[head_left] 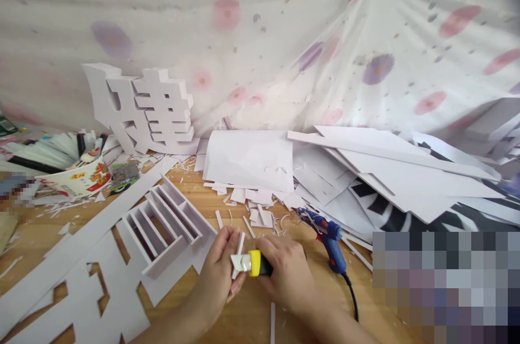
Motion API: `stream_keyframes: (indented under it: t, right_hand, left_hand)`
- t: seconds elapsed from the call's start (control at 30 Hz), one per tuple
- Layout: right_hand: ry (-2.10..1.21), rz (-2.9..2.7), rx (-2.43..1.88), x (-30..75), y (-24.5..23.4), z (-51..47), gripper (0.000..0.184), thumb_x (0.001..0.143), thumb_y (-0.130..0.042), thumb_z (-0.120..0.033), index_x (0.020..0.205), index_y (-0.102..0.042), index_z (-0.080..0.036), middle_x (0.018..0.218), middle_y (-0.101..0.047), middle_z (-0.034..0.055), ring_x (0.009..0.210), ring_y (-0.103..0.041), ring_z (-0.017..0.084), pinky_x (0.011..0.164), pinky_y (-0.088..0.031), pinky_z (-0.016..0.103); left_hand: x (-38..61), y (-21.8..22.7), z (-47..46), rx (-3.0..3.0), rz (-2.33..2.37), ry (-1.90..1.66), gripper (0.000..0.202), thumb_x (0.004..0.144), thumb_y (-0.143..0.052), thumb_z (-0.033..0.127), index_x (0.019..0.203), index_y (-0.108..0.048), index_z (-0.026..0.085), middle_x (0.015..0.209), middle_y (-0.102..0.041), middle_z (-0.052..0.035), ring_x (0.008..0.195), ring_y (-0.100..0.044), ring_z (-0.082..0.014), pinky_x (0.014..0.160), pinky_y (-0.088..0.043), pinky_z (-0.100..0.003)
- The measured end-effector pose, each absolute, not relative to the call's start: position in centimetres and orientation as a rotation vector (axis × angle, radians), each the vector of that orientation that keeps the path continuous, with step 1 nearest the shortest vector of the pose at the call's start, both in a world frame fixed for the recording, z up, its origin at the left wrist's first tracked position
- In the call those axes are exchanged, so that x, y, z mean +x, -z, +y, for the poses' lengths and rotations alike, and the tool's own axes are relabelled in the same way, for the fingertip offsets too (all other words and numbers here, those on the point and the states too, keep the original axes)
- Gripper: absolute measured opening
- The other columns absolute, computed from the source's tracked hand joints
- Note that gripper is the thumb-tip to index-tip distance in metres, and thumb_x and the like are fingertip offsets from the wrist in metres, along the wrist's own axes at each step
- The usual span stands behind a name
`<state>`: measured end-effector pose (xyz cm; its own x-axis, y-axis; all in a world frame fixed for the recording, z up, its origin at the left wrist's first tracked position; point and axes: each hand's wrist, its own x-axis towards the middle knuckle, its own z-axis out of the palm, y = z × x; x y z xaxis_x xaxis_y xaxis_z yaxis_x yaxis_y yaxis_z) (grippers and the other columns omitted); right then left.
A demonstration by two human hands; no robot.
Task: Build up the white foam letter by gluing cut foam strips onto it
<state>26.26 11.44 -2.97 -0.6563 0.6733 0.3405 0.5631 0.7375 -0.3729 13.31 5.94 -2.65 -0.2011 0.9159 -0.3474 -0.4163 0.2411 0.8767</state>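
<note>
My left hand [222, 263] pinches a small white foam board strip [240, 245] between thumb and fingers. In my right hand [286, 268] is a black and yellow utility knife [255, 263], gripped by its handle. The knife's short blade points left and lies against the strip, or just over it; I cannot tell which. To the left of my hands lies a flat white cut-out character [114, 279] with raised walls [158, 219] standing on part of it. A blue glue gun [327, 235] rests to the right of my right hand, its cord trailing forward.
A finished-looking white 3D character [150, 108] stands at the back left. Near it is a paper bowl [83, 179] full of strips and pens. White sheets [398, 170] are piled at the back right. Scraps [262, 214] litter the wooden table [199, 290] beyond my hands.
</note>
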Motion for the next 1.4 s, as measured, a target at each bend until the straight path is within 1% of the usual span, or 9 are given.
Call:
stream_keyframes:
  t: [0.1,0.3,0.5,0.63,0.8,1.03,1.2,1.3,1.4]
  right_hand:
    - [-0.352,-2.521,-0.912,26.0,3.0,11.2,0.009,0.06,-0.05,-0.013,0.065,-0.049,-0.02,0.062,-0.058,-0.0017,0.056,-0.05,0.013,0.053,-0.024,0.023]
    - [-0.353,-2.45,-1.062,26.6,3.0,12.0,0.008,0.061,-0.05,-0.013,0.064,-0.049,-0.02,0.062,-0.058,-0.0011,0.056,-0.049,0.013,0.053,-0.024,0.023]
    - [-0.39,-2.557,-0.938,26.4,2.8,11.1,0.01,0.06,-0.05,-0.013,0.066,-0.05,-0.021,0.062,-0.059,-0.0023,0.056,-0.051,0.013,0.052,-0.024,0.023]
    - [-0.321,-2.532,-0.991,26.1,3.1,11.1,0.009,0.06,-0.051,-0.014,0.067,-0.05,-0.02,0.063,-0.06,-0.0012,0.056,-0.052,0.014,0.053,-0.025,0.024]
    - [-0.335,-2.492,-1.02,26.1,3.3,11.7,0.007,0.061,-0.052,-0.014,0.066,-0.05,-0.02,0.063,-0.059,-0.0009,0.057,-0.051,0.013,0.053,-0.024,0.023]
    - [-0.379,-2.35,-1.393,27.1,2.9,13.9,0.005,0.066,-0.05,-0.017,0.069,-0.05,-0.021,0.064,-0.06,-0.0004,0.06,-0.053,0.015,0.054,-0.025,0.023]
    - [-0.612,-2.262,-1.306,27.1,2.6,13.8,0.004,0.068,-0.046,-0.017,0.068,-0.047,-0.02,0.063,-0.054,-0.0015,0.059,-0.049,0.014,0.055,-0.03,0.023]
    - [-0.92,-2.144,-1.188,26.8,2.1,13.5,0.012,0.076,-0.046,-0.025,0.066,-0.045,-0.02,0.06,-0.047,-0.003,0.058,-0.044,0.012,0.056,-0.032,0.023]
    - [-1.278,-2.05,-1.004,26.6,1.5,13.4,0.018,0.079,-0.047,-0.033,0.068,-0.048,-0.018,0.064,-0.046,-0.0028,0.063,-0.043,0.011,0.059,-0.035,0.023]
  left_hand:
    - [13.4,2.9,5.9,0.555,1.263,-1.33,0.043,0.072,-0.052,0.063,0.073,-0.04,0.021,0.048,-0.039,0.0116,0.027,-0.026,-0.0001,0.028,-0.014,-0.012]
    - [13.8,3.6,5.5,0.747,1.238,-1.283,0.04,0.079,-0.041,0.062,0.075,-0.042,0.022,0.037,-0.029,0.0125,0.025,-0.021,-0.0029,0.027,-0.015,-0.013]
    - [13.6,3.2,5.8,0.627,1.333,-1.313,0.042,0.074,-0.048,0.063,0.072,-0.038,0.023,0.049,-0.037,0.0117,0.025,-0.029,-0.0013,0.025,-0.014,-0.012]
    - [13.5,3.0,6.0,0.673,1.303,-1.319,0.041,0.075,-0.047,0.063,0.073,-0.037,0.023,0.048,-0.035,0.0125,0.024,-0.026,-0.0008,0.025,-0.014,-0.012]
    - [13.5,2.6,5.6,0.759,1.263,-1.282,0.04,0.079,-0.041,0.061,0.07,-0.035,0.023,0.037,-0.027,0.0132,0.025,-0.02,-0.0026,0.026,-0.014,-0.012]
    - [13.8,2.2,4.8,0.868,1.189,-1.184,0.035,0.084,-0.038,0.055,0.072,-0.037,0.022,0.042,-0.033,0.0114,0.028,-0.024,-0.0029,0.028,-0.018,-0.013]
    - [13.3,2.8,5.5,0.909,1.287,-1.259,0.034,0.085,-0.036,0.055,0.075,-0.037,0.022,0.04,-0.041,0.0102,0.028,-0.034,-0.0055,0.028,-0.027,-0.013]
    - [13.1,3.1,5.9,0.901,1.345,-1.28,0.035,0.082,-0.039,0.057,0.077,-0.038,0.022,0.039,-0.049,0.0075,0.033,-0.047,-0.0098,0.03,-0.034,-0.016]
    - [13.1,3.2,6.0,0.924,1.355,-1.263,0.035,0.08,-0.043,0.057,0.077,-0.039,0.022,0.043,-0.051,0.0067,0.036,-0.054,-0.0122,0.031,-0.036,-0.017]
